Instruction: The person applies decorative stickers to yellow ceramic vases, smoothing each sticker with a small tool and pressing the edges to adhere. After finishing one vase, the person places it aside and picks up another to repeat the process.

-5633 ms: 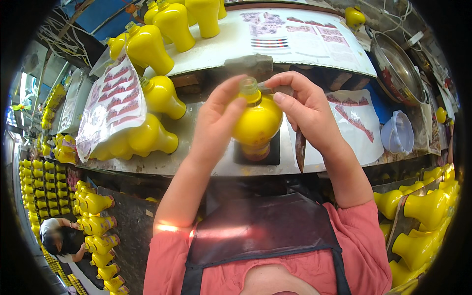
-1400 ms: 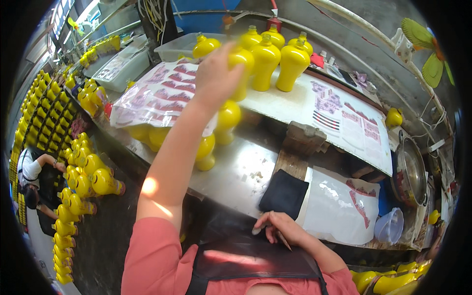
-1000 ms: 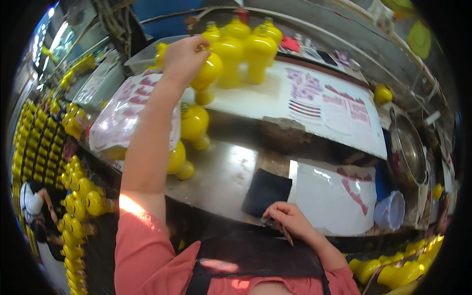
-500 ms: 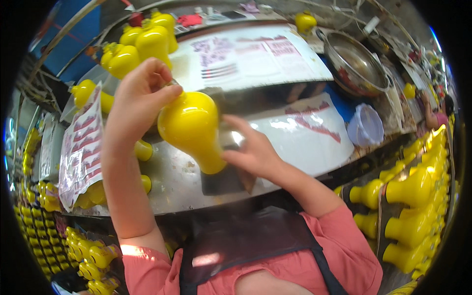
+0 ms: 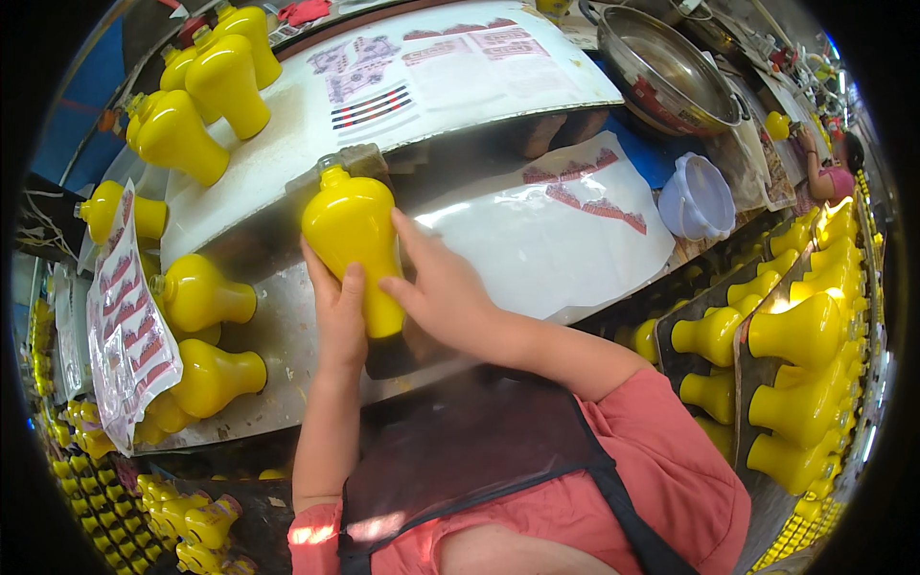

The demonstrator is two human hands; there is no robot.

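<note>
A glossy yellow vase-shaped bottle [image 5: 350, 218] is held upright, slightly tilted, above the near side of the metal worktop. Its narrow neck points away from me and its dark-rimmed base toward me. My left hand [image 5: 337, 309] is closed round its left side, with the thumb across the lower body. My right hand [image 5: 443, 285] presses thumb and fingers to the right side. A dark block [image 5: 359, 158] stands just behind the neck. Left of my hands, more yellow bottles [image 5: 213, 379] lie on the worktop beside a printed transfer sheet [image 5: 134, 331].
Several yellow bottles [image 5: 228, 84] stand at the far left by a white board [image 5: 460, 91] with printed pieces. A clear sheet [image 5: 565, 240] with red prints lies right of my hands. Beyond are a lilac bucket [image 5: 698, 201] and a metal pan [image 5: 661, 72]. Racked bottles [image 5: 795, 331] fill the right.
My left hand has gone from the bottle's neck down to its lower left side. The bottle now sits straighter between both hands. My whole view has shifted too.
</note>
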